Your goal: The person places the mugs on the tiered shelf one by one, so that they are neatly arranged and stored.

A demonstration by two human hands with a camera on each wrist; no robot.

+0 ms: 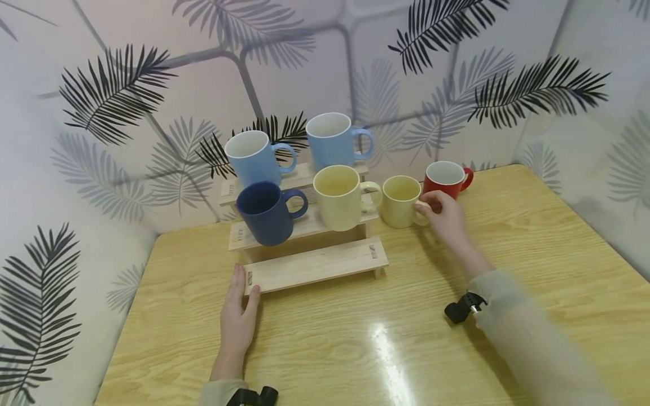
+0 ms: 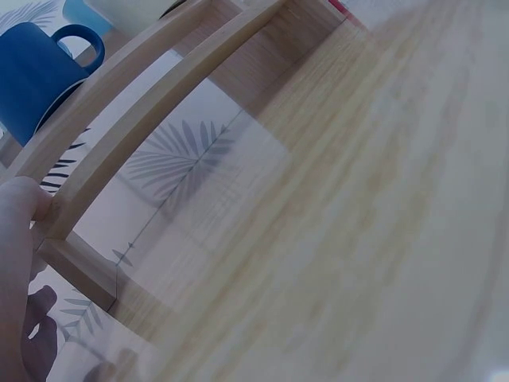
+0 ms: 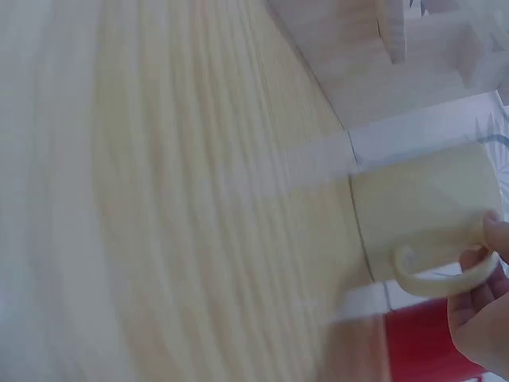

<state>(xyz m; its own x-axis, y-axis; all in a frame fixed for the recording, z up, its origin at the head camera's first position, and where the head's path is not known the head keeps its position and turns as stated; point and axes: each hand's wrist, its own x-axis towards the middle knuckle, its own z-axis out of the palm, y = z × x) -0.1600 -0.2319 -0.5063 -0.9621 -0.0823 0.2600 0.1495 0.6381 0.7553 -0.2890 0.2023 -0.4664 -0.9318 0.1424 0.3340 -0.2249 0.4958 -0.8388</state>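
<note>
Filling the background is a leaf-print wall (image 1: 304, 84), with the wood-grain worktop (image 1: 315, 338) in front of it. Three-tier wooden rack (image 1: 320, 262) stands on the worktop. Left hand (image 1: 238, 316) holds the lowest tier's left end, thumb on the front edge, fingers along the side. Right hand (image 1: 447, 220) is closed in a pinch on the handle of a yellow mug. That held yellow mug (image 1: 398, 211) is upright, just right of the rack; can't tell if its base touches the worktop. Top tier: left light-blue mug (image 1: 256, 163), right light-blue mug (image 1: 332, 148). Middle tier: dark-blue mug (image 1: 269, 223) left, pale-yellow mug (image 1: 339, 203) right. Red mug (image 1: 440, 188) is behind the right hand, near the worktop's back edge. Smallest: the held mug's curved handle (image 3: 445, 284), facing right in the head view.
</note>
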